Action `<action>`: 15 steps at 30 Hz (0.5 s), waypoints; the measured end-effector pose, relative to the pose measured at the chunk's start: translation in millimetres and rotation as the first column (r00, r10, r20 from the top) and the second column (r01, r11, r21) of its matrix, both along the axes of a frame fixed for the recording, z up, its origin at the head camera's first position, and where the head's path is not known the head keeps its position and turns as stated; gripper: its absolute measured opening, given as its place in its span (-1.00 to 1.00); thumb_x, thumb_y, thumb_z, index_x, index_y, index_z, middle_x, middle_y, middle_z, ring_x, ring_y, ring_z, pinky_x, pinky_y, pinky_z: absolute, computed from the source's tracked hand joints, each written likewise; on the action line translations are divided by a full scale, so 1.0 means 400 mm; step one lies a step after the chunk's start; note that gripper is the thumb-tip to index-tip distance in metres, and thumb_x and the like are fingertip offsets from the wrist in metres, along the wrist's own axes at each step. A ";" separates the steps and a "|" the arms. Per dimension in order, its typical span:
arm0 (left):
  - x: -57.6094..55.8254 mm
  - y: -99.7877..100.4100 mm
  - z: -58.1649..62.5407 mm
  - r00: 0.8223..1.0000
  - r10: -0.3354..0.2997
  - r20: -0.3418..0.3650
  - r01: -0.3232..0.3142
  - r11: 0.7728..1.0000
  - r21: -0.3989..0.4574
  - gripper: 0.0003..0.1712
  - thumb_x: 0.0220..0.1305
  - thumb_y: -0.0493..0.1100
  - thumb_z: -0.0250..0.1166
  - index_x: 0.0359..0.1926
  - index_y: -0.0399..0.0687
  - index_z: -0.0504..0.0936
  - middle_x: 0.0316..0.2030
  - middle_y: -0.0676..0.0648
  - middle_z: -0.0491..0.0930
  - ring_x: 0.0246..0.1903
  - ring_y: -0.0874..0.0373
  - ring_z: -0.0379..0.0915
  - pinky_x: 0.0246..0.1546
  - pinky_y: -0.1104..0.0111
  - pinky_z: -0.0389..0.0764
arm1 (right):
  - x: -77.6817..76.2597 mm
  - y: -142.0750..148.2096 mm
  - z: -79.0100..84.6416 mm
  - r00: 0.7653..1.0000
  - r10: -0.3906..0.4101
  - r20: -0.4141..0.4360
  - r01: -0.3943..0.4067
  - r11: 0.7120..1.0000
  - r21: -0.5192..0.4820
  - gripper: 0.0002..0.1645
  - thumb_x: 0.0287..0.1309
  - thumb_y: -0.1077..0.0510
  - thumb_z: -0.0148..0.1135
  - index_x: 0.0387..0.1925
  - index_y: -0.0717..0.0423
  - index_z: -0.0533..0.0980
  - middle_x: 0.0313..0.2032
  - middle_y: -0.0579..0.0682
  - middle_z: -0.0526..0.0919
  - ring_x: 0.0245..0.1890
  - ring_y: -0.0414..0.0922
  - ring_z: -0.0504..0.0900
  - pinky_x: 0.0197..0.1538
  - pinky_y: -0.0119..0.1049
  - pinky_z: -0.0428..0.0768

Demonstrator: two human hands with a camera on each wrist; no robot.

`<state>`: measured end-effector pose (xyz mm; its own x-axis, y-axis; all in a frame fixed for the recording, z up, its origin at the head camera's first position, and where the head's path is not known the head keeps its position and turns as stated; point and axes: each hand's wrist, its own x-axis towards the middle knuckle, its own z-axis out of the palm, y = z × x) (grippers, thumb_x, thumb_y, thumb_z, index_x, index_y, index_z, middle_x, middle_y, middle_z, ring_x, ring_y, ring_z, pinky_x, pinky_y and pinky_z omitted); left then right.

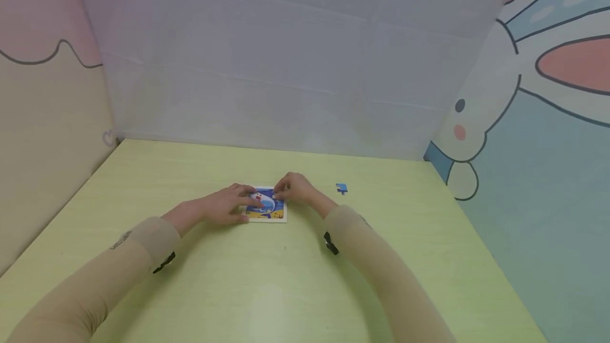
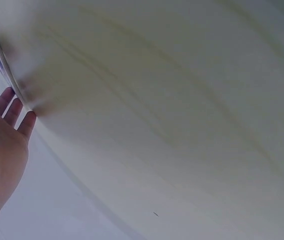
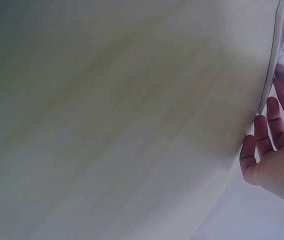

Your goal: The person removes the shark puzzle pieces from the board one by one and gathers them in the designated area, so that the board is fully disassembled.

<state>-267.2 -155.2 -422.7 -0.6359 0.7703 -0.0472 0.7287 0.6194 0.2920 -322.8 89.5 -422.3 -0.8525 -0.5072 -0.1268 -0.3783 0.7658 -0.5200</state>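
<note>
A small jigsaw puzzle (image 1: pixel 267 215) in a white-edged frame lies on the table in the head view, its picture blue, white and orange. My left hand (image 1: pixel 227 205) rests on its left side, fingers stretched over the picture and thumb at the lower left corner. At the upper right part, my right hand (image 1: pixel 296 189) pinches a small puzzle piece, mostly hidden by the fingertips. Both wrist views catch the puzzle edge-on: beside the left hand (image 2: pixel 4 145) and beside the right hand (image 3: pixel 282 155). One loose blue puzzle piece (image 1: pixel 341 188) lies to the right.
The pale yellow-green table (image 1: pixel 267 279) stretches around the puzzle. A whitish sheet (image 1: pixel 286 68) hangs behind its far edge. Walls with painted cartoon figures stand at both sides, including a rabbit (image 1: pixel 476 120) on the right.
</note>
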 end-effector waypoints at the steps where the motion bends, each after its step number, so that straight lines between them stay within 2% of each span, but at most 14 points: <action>1: 0.001 0.000 0.000 1.000 0.002 0.004 -0.002 1.000 -0.002 -0.45 0.32 0.05 0.17 0.31 0.16 0.38 0.36 -0.27 0.15 0.33 -0.27 0.04 0.25 -0.19 0.15 | 0.001 -0.002 0.000 1.000 -0.008 0.010 0.008 1.000 0.000 -0.75 0.14 0.08 0.30 -0.13 0.03 0.65 -0.16 -0.06 0.60 -0.08 -0.14 0.50 0.04 -0.24 0.47; 10: -0.007 -0.002 -0.008 1.000 0.018 0.009 -0.017 1.000 -0.026 -0.44 0.30 0.09 0.17 0.31 0.26 0.37 0.37 -0.23 0.13 0.34 -0.25 0.01 0.25 -0.18 0.17 | -0.007 -0.002 -0.004 0.998 -0.051 0.049 0.054 0.997 -0.063 -0.83 0.12 0.06 0.33 -0.24 -0.01 0.66 -0.23 -0.12 0.66 -0.22 -0.19 0.53 -0.12 -0.35 0.50; 15: -0.008 -0.002 -0.012 0.999 0.033 0.019 -0.032 0.999 -0.038 -0.44 0.31 0.11 0.17 0.31 0.29 0.36 0.39 -0.20 0.12 0.36 -0.22 -0.01 0.27 -0.16 0.14 | -0.006 -0.003 -0.006 0.997 -0.067 0.044 0.070 0.994 -0.089 -0.86 0.11 0.03 0.33 -0.31 -0.03 0.63 -0.30 -0.15 0.66 -0.25 -0.21 0.54 -0.13 -0.38 0.50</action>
<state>-270.3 -156.0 -427.4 -0.6592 0.7468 -0.0880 0.7025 0.6534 0.2820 -325.4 88.3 -424.6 -0.8805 -0.4588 -0.1189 -0.3035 0.7384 -0.6022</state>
